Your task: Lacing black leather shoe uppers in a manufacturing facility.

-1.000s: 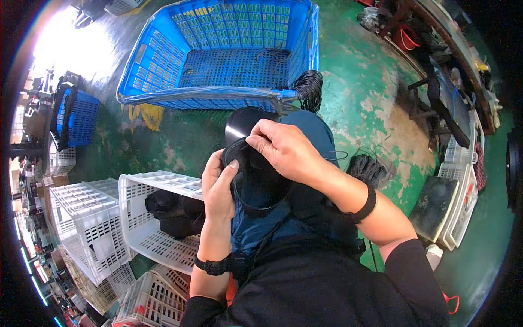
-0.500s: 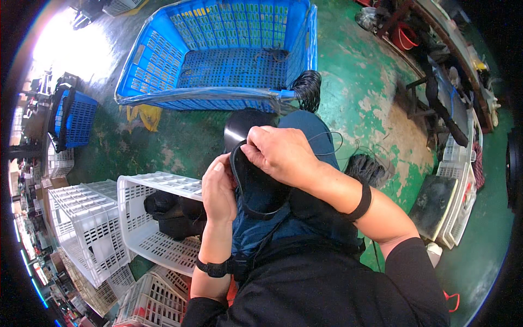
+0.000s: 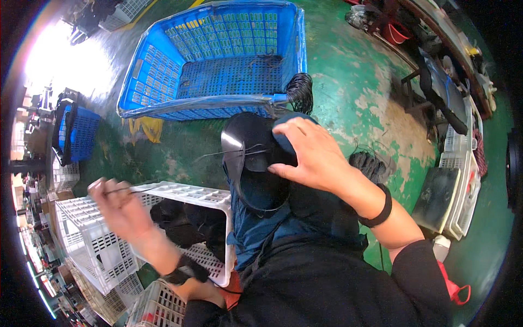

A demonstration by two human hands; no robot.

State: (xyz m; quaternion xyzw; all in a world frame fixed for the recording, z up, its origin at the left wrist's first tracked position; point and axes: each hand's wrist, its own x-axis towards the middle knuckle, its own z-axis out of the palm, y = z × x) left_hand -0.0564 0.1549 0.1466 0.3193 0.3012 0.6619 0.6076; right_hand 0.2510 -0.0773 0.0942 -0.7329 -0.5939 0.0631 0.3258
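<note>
On my lap lies what looks like a black shoe upper (image 3: 261,188), its curved glossy edge catching the light and its opening toward me. My right hand (image 3: 313,155) hovers over or rests on its right side, thumb and fingers spread wide apart. Thin dark cords (image 3: 242,152) cross the upper and trail off to its left. Out to the left, above the white crate, my left hand (image 3: 122,210) is smeared by motion, its fingers curled together. A thin dark strand runs from those fingers toward the right.
A large blue basket (image 3: 212,103) stands ahead, with a bundle of black cords (image 3: 299,91) hung at its near right corner. At my left a white crate (image 3: 220,240) on its side holds black pieces (image 3: 188,223). More cords (image 3: 368,166) lie on the green floor at right.
My left hand has left the upper and swung out to the left, with a strand. My right hand has opened from its pinch on the upper's edge. The view has shifted slightly.
</note>
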